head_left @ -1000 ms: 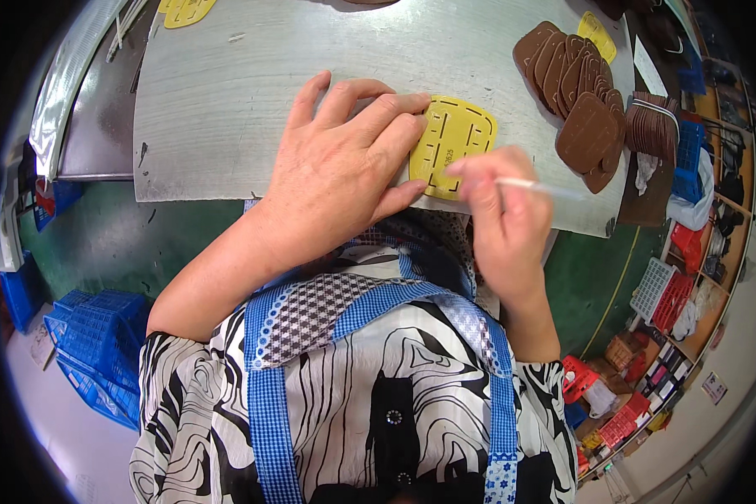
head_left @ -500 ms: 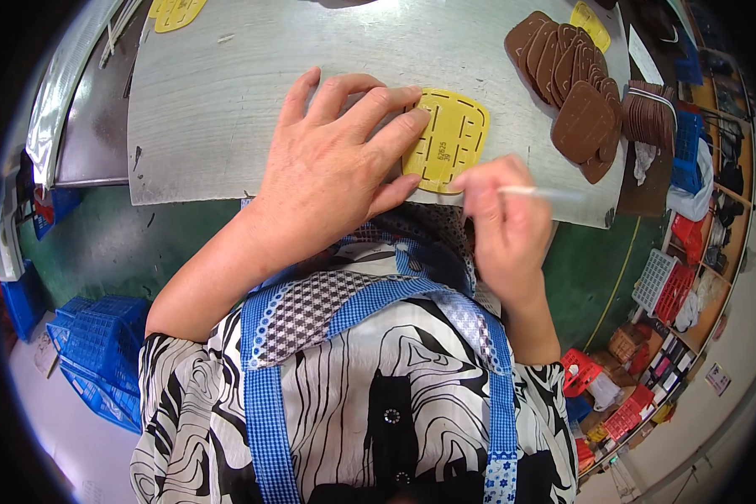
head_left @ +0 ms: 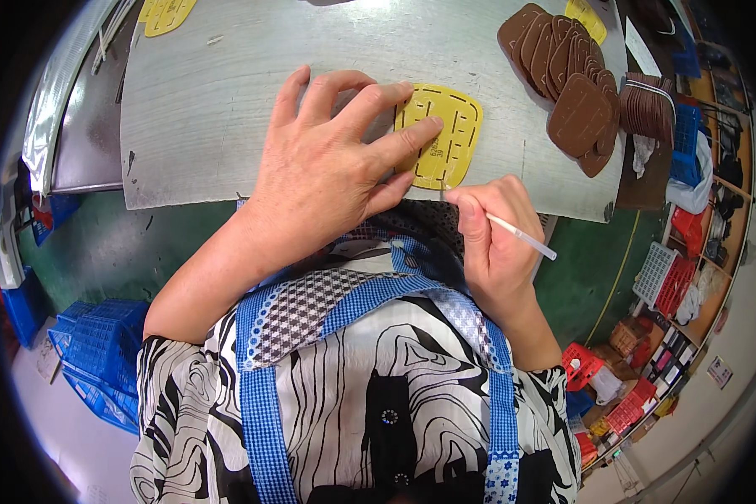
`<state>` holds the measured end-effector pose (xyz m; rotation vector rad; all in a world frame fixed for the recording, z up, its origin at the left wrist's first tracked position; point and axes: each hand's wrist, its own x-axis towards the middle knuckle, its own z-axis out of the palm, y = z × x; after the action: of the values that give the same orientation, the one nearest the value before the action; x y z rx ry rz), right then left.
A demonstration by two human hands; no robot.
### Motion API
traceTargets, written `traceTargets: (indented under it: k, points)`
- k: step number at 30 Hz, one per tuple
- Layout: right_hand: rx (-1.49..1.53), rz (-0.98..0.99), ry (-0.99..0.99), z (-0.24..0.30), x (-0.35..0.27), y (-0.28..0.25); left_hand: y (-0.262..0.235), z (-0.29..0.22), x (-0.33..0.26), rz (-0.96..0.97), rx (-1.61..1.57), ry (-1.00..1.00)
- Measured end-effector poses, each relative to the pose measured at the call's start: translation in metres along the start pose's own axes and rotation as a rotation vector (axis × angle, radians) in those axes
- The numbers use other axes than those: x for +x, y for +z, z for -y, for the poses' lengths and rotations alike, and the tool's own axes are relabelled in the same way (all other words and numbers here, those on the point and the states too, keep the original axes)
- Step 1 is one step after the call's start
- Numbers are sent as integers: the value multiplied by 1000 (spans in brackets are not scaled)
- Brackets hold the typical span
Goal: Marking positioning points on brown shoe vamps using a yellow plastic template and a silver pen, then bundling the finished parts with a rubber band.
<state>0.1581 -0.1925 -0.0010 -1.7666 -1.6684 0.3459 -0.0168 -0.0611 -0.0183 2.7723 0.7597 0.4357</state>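
Observation:
A yellow slotted template (head_left: 458,134), rounded at its corners, lies near the front edge of the metal work table (head_left: 202,126). My left hand (head_left: 323,151) is spread open, with its index finger and thumb resting on the template's left side. Whatever lies beneath the template is hidden. At the template's lower right corner, my right hand (head_left: 500,239) pinches a slim white pen (head_left: 522,234). The pen's clear rear end points down to the right, while its tip is close to the template's lower edge.
On the right of the table, brown rounded pieces (head_left: 580,113) lie fanned in an overlapping pile. Beside them stands a tied brown bundle (head_left: 648,109). Another yellow template (head_left: 170,15) is at the far left. Blue baskets (head_left: 105,349) stand on the floor at left.
My right hand, blurred before, is now sharper at the template's lower corner. The pen has swung from nearly level to sloping down rightward. My left hand stays on the template, its index finger slightly shifted.

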Motion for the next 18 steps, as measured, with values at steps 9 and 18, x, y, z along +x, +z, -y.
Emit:
traceTargets:
  k: [9,18]
  points:
    - [107,-214,69,-30,35,6,0,1,0,6,12,15]
    - [80,55,82,-2,-4,-6,-5,2,5,18,-11,32]
